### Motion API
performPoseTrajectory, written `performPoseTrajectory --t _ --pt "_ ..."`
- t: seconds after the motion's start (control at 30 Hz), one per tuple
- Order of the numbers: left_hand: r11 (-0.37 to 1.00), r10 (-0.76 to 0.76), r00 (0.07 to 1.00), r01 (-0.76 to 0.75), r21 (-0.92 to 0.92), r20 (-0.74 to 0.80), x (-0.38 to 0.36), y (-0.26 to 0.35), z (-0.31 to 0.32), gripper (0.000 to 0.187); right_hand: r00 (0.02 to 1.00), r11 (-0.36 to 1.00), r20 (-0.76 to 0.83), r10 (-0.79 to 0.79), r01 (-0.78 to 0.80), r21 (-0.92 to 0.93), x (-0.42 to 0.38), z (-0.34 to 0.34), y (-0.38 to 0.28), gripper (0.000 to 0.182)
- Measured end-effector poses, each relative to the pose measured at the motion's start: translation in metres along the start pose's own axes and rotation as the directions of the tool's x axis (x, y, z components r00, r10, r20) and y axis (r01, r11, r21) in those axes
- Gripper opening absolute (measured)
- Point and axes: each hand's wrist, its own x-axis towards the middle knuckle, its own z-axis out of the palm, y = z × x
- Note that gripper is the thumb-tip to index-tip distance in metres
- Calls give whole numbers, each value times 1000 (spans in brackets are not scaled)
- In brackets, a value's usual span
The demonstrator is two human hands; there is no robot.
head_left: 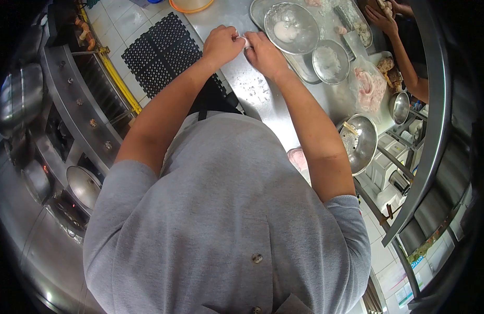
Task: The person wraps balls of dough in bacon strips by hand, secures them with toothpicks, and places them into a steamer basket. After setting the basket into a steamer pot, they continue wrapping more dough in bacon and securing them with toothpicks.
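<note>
My left hand [223, 47] and my right hand [266, 56] meet over the steel table [260, 97], near its edge. Between their fingertips is a small white piece of dough [245, 41], mostly covered by the fingers. Both hands are closed in a pinch on it. Just right of my right hand, a metal bowl [309, 41] holds a white dough-like lump in white powder. A smaller metal bowl [342, 74] with white powder stands beside it. Under the bowls lies a metal tray [257, 11].
A clear plastic bag of pink meat [370, 88] lies to the right. A co-worker's hands [383, 21] work at the far right. Another metal bowl [371, 141] sits by my right forearm. Stove knobs and pans [84, 183] are at left, a black rubber mat [161, 55] on the floor.
</note>
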Motion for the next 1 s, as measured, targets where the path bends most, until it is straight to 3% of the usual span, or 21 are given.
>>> performPoseTrajectory --t 0.1,0.17,0.2,0.4,0.5,0.57,0.7,0.73,0.77,0.8,0.83,0.87,0.9,0.93,1.0 --pt "996 57 991 -65 -62 -123 -2 -4 3 26 999 999 -39 3 -4 -40 7 6 2 39" --pt "945 305 936 -320 -62 -178 -8 -4 1 27 999 997 -21 -28 26 -77 10 8 5 45" --pt "945 307 935 -321 -62 -176 -7 -4 -1 27 999 997 -23 -26 24 -76 11 9 6 45" --pt "981 182 980 -186 -50 -85 14 -14 -5 29 1000 999 -18 -14 13 -37 22 8 0 64" --pt "985 171 981 -172 4 -95 26 -15 -10 31 999 996 31 10 -7 -88 34 9 -7 59" --pt "993 22 999 -17 -115 44 31 -11 -18 36 985 988 105 134 -125 -88 44 10 -12 50" --pt "983 -41 998 50 -178 52 29 -18 -30 36 978 979 26 205 -205 -13 37 12 -18 36" --pt "954 -88 982 132 -270 169 26 -23 -36 37 912 853 257 319 -395 342 32 12 -12 34" --pt "912 -121 950 222 -346 289 21 -18 -45 37 810 565 498 309 -578 589 26 11 -5 33" --pt "918 -106 950 207 -338 294 10 -11 -49 37 759 192 630 165 -651 734 11 11 2 30" --pt "860 -47 949 198 -471 312 -11 5 -59 37 768 181 616 174 -640 747 -5 6 3 30" --pt "781 14 946 193 -594 325 -26 18 -65 39 751 -42 658 57 -657 753 -22 1 3 28" --pt "844 166 938 24 -536 304 -34 12 -58 59 743 -257 666 -70 -658 707 -38 -3 2 27" --pt "843 219 931 -31 -537 291 -49 26 -59 67 758 -267 650 -56 -639 722 -54 -7 -1 27" --pt "844 318 905 -134 -520 283 -75 49 -49 83 795 -434 605 -38 -559 707 -85 -18 -7 24"
